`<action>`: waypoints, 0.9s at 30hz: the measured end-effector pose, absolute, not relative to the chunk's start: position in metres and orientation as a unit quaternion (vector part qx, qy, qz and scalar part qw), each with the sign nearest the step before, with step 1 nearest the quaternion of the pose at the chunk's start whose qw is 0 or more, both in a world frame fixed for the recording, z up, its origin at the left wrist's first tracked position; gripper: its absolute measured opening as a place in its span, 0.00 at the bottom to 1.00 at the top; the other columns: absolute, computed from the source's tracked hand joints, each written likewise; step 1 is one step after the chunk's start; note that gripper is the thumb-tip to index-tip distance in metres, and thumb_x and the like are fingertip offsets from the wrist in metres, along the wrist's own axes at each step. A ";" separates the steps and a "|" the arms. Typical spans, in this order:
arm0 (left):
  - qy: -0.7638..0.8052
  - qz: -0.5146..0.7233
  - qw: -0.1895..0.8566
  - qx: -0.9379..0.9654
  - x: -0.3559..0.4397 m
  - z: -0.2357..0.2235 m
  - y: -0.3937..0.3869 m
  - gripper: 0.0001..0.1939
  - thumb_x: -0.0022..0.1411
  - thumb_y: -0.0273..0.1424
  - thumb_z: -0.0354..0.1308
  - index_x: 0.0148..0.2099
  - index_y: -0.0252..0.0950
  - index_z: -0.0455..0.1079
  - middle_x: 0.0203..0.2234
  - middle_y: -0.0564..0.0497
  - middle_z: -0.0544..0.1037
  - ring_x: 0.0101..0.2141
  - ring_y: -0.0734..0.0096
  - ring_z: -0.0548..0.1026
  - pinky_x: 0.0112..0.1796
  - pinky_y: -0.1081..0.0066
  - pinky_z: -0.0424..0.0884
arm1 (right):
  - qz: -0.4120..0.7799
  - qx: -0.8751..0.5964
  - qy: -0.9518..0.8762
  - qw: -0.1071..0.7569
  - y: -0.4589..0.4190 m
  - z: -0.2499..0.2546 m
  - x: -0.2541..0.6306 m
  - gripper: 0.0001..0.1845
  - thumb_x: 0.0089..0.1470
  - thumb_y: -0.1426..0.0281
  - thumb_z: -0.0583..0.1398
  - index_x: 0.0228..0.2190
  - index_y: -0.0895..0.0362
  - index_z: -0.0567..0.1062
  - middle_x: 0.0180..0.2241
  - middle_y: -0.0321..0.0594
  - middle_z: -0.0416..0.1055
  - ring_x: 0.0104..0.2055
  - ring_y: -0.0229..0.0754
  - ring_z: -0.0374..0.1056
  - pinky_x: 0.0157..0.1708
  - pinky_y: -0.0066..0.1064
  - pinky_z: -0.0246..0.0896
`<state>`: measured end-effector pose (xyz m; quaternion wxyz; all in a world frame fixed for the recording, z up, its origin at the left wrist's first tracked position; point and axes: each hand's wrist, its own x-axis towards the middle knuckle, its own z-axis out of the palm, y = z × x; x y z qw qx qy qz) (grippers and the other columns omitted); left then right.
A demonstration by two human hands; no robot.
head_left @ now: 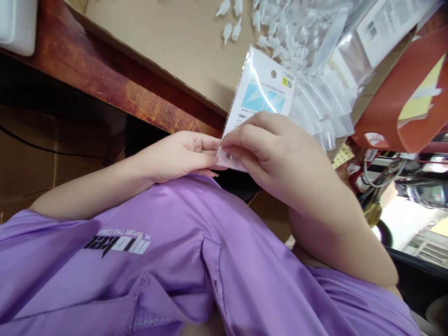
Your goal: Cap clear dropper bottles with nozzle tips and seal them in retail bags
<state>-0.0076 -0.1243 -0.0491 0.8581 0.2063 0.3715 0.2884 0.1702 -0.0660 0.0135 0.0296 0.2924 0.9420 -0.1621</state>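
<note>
A flat clear packet with a printed card [266, 100] is held between my two hands, above my lap. The card is white with blue pictures, a yellow mark and a hang hole at its far end. My left hand [191, 156] grips the packet's near left corner between thumb and fingers. My right hand [271, 147] lies over its lower part, the thumb and forefinger pinched together at the left edge. The right hand hides part of the print and whatever the fingertips pinch.
An open cardboard box [168, 42] on the wooden table [115, 79] holds small white nozzle-like tips [227, 32] and a heap of clear plastic pieces [297, 32]. Clear packets [320, 105] lie at its right side. Beyond stands an orange-red holder [392, 98]. A white container [17, 25] is at upper left.
</note>
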 end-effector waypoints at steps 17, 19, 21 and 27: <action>0.403 0.290 0.855 0.149 -0.007 -0.047 -0.121 0.10 0.52 0.20 0.62 0.35 0.36 0.81 0.33 0.49 0.83 0.40 0.59 0.82 0.41 0.64 0.80 | -0.218 0.395 0.892 -0.003 -0.071 0.011 0.168 0.09 0.59 0.70 0.61 0.42 0.56 0.72 0.32 0.38 0.74 0.34 0.43 0.71 0.28 0.31 0.59; 0.403 0.289 0.854 0.155 -0.007 -0.047 -0.121 0.10 0.52 0.20 0.61 0.35 0.36 0.81 0.33 0.49 0.83 0.40 0.60 0.82 0.40 0.66 0.80 | -0.246 0.419 0.874 -0.010 -0.072 0.011 0.168 0.11 0.59 0.68 0.61 0.44 0.53 0.71 0.33 0.36 0.74 0.34 0.42 0.71 0.30 0.31 0.62; 0.393 0.289 0.856 0.170 -0.008 -0.047 -0.121 0.10 0.54 0.21 0.60 0.36 0.37 0.82 0.33 0.50 0.83 0.41 0.63 0.82 0.39 0.71 0.80 | -0.262 0.430 0.864 -0.012 -0.072 0.011 0.169 0.11 0.59 0.67 0.60 0.44 0.53 0.70 0.33 0.36 0.74 0.35 0.42 0.72 0.31 0.32 0.64; 0.372 0.287 0.857 0.211 -0.010 -0.049 -0.123 0.12 0.59 0.24 0.58 0.39 0.41 0.82 0.35 0.54 0.83 0.43 0.70 0.81 0.38 0.79 0.77 | -0.272 0.435 0.858 -0.009 -0.072 0.012 0.170 0.11 0.59 0.67 0.61 0.44 0.53 0.70 0.34 0.37 0.74 0.36 0.42 0.72 0.32 0.32 0.64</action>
